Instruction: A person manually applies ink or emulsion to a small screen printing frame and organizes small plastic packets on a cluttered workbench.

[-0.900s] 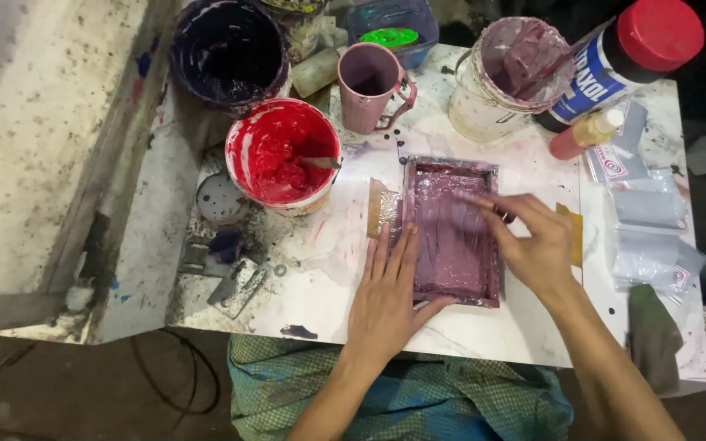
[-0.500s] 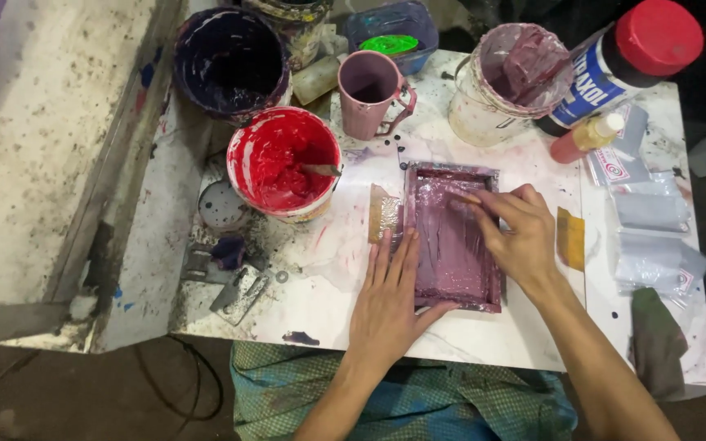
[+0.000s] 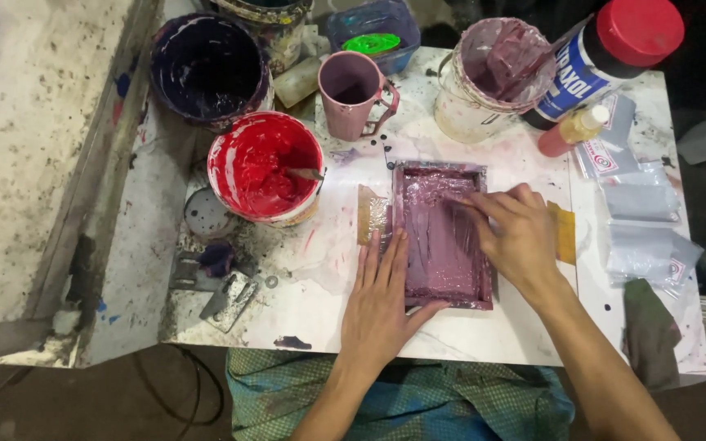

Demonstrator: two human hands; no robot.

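The right hand (image 3: 519,237) has slid a little down and toward the middle of the small frame (image 3: 443,237) since the earlier picture, while the left hand (image 3: 382,302) has stayed flat in the same spot. The left hand lies open, fingers straight, pressing on the frame's left edge and the white table (image 3: 467,335) beside it. The right hand is partly curled, with its fingertips pushing into the purple paint inside the frame; whether it holds a small tool I cannot tell. The frame sits right under both hands, its long side running away from the person, and the right hand is more over it. A bit of brown tape (image 3: 372,214) sticks out at its left. To the left stands 1 red paint bucket (image 3: 265,167) with a stick in it. Behind it is 1 dark purple bucket (image 3: 210,69). Near the frame's far end stands 1 pink mug (image 3: 353,91), which looks almost empty. To the right is 1 white bucket (image 3: 492,77) with pale purple paint, then a bottle with a red cap (image 3: 606,57).
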